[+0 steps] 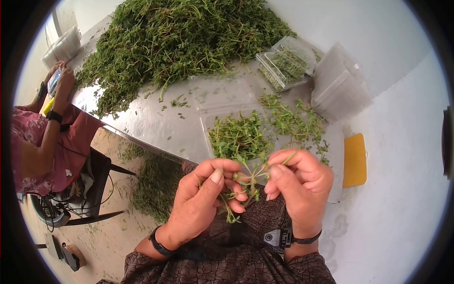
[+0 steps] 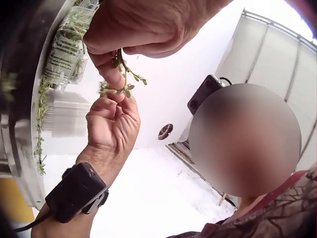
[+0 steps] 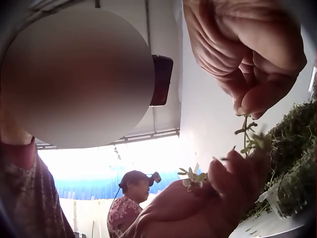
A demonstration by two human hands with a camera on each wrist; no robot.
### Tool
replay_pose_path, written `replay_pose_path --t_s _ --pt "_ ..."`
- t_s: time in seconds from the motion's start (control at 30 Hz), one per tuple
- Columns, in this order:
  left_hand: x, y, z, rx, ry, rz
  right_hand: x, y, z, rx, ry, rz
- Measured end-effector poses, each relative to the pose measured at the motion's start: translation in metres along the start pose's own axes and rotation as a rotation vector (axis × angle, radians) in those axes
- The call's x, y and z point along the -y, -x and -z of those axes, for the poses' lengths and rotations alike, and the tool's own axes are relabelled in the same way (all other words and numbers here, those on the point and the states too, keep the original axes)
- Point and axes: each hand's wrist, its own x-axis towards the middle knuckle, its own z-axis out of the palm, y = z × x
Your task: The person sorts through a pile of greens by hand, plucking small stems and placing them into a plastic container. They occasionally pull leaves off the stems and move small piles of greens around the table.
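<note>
Both hands meet over the front of the table, just short of an open clear plastic box (image 1: 205,128) filled with green sprigs. My left hand (image 1: 196,201) holds a leafy green sprig (image 1: 254,176), its thumb and curled fingers round the stems, and some leaves hang below the fingers. The right hand (image 1: 306,189) pinches a stem of the sprig between thumb and forefinger. In the right wrist view those fingertips are on the top of a thin stem (image 3: 245,135), above the left fingers.
A large heap of greens (image 1: 189,42) covers the table's far side. A filled clear box (image 1: 283,68) and stacked clear boxes (image 1: 339,87) stand at right, with loose sprigs (image 1: 295,120) before them. Another person (image 1: 40,151) sits at left. A yellow panel (image 1: 354,161) is beside the table.
</note>
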Motion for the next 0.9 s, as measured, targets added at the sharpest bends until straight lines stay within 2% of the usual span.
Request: replay_pose_path --t_s 0.1,0.23,0.33,0.47,0.53,0.57,0.63,0.67,0.77,0.9 --pt "-0.005 -0.005 -0.003 -0.034 0.054 0.052 0.003 -0.007 -0.005 -0.030 0.004 -0.001" --pt "-0.011 -0.005 -0.004 -0.039 0.045 0.037 -0.001 -0.019 -0.002 -0.028 0.013 0.041" --pt "-0.011 -0.006 0.006 -0.085 0.025 -0.034 -0.005 -0.033 0.006 -0.168 0.127 0.085" --pt "-0.010 -0.005 0.010 -0.116 0.040 -0.036 -0.020 -0.050 0.010 -0.176 0.242 0.018" --pt "-0.011 -0.005 0.011 -0.117 0.046 -0.030 -0.036 -0.057 0.016 -0.059 0.480 0.014" --pt "-0.011 -0.004 0.011 -0.119 0.048 -0.023 -0.041 -0.059 0.016 -0.058 0.480 0.014" --pt "-0.012 -0.004 0.012 -0.122 0.043 -0.032 -0.050 -0.062 0.014 -0.076 0.733 0.221" --pt "-0.012 -0.004 0.012 -0.124 0.038 -0.041 -0.053 -0.062 0.014 -0.086 0.763 0.258" --pt "-0.013 -0.004 0.014 -0.131 0.038 -0.044 -0.050 -0.061 0.013 -0.135 0.898 0.350" --pt "-0.011 -0.003 0.016 -0.135 0.030 -0.053 -0.036 -0.049 0.015 -0.202 0.900 0.337"
